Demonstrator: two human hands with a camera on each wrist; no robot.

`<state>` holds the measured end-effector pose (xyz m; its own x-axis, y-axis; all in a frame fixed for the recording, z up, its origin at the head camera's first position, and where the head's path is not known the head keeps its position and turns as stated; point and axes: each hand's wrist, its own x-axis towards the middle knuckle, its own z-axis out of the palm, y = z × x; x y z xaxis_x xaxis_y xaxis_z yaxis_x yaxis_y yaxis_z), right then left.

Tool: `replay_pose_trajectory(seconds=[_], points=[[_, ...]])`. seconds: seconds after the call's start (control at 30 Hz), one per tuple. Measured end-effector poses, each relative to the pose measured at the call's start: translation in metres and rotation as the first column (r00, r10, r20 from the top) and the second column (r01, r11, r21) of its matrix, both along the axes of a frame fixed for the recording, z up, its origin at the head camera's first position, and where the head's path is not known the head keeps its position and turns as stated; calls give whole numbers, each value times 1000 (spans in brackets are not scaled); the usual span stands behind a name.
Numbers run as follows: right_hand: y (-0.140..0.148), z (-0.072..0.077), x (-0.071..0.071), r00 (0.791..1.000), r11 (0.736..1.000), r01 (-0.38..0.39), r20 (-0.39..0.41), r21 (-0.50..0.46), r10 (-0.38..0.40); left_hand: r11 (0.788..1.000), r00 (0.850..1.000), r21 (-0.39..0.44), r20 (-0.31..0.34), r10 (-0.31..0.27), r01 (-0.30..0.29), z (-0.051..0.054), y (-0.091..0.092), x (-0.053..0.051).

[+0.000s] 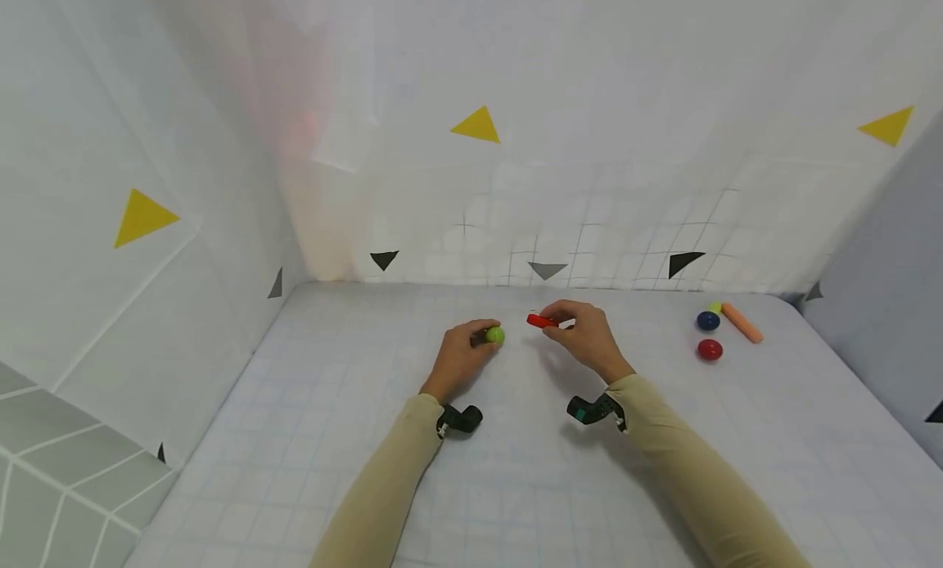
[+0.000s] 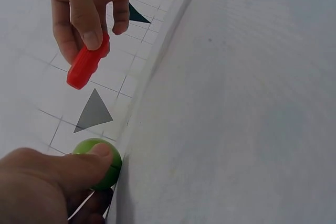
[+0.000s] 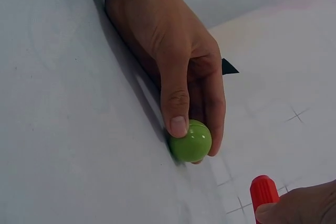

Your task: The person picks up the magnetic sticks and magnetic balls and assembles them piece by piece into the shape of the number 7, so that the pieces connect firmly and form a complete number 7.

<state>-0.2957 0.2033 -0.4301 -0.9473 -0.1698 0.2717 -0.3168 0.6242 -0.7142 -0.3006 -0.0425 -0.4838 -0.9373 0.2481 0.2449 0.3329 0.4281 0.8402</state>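
Observation:
My left hand [image 1: 458, 357] pinches a glossy green ball [image 1: 495, 335] between thumb and fingers, low over the white tabletop. In the right wrist view a thin seam line shows on the green ball [image 3: 193, 145]. To its right, my right hand [image 1: 587, 337] holds a small red ribbed piece [image 1: 541, 321], like a cap, by one end above the surface. Its free end points toward the left hand. The red piece [image 2: 84, 66] looks long and faceted in the left wrist view. A gap separates the two held things.
On the right of the table [image 1: 766, 437] lie a dark blue egg-shaped piece [image 1: 708, 321], a red one [image 1: 710, 350], an orange stick [image 1: 742, 322] and a small yellow-green thing [image 1: 715, 307], partly hidden. White walls with triangle markers [image 1: 477, 126] stand behind and beside.

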Motion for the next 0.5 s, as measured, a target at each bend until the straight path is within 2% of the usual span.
replay_pose_trajectory(seconds=[0.5], points=[[-17,-16,-7,998,998,-68,-10,-1,68,1000,1000,-16,-10,-13,13,-1,-1,-3]])
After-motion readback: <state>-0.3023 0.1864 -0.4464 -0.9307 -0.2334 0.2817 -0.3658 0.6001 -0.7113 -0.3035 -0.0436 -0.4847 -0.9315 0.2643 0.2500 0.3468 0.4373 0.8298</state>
